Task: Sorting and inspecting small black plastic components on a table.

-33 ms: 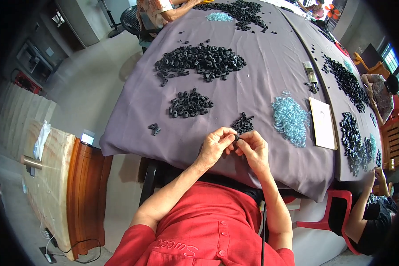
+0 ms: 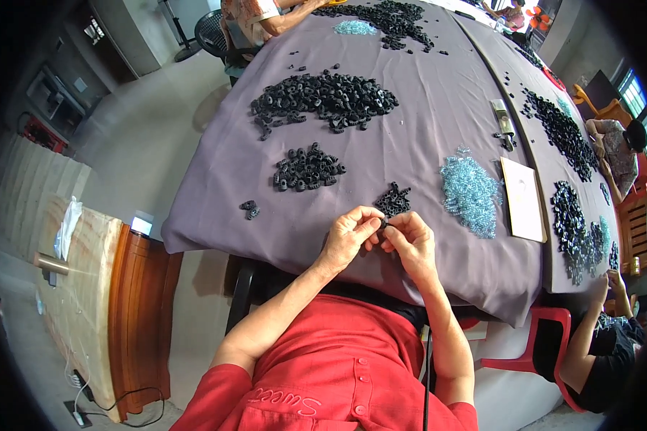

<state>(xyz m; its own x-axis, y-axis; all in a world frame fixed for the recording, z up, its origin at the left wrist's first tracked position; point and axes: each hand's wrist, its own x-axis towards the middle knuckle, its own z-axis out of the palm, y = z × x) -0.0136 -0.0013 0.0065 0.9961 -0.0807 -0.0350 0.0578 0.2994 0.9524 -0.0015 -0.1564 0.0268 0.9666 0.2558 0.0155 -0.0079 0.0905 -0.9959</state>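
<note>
My left hand (image 2: 355, 237) and my right hand (image 2: 412, 243) meet above the near edge of the cloth-covered table. Thumbs and fingertips of both pinch one small black plastic piece (image 2: 384, 223), mostly covered by the fingers. Just beyond them lies a little heap of small black parts (image 2: 393, 199). To its left sits a pile of larger black ribbed, hollow pieces (image 2: 309, 169), and a few more such pieces (image 2: 250, 209) lie apart. Right of my hands spreads a heap of tiny shiny pale-blue pieces (image 2: 471, 192), perhaps springs.
A bigger black pile (image 2: 327, 99) lies farther back on the purple-grey cloth (image 2: 216, 187). Near the table seam are a flat pale board (image 2: 522, 199) and a brush-like tool (image 2: 504, 123). Other people sit around the table; a red chair (image 2: 535, 348) stands at right, a wooden cabinet (image 2: 140, 316) at left.
</note>
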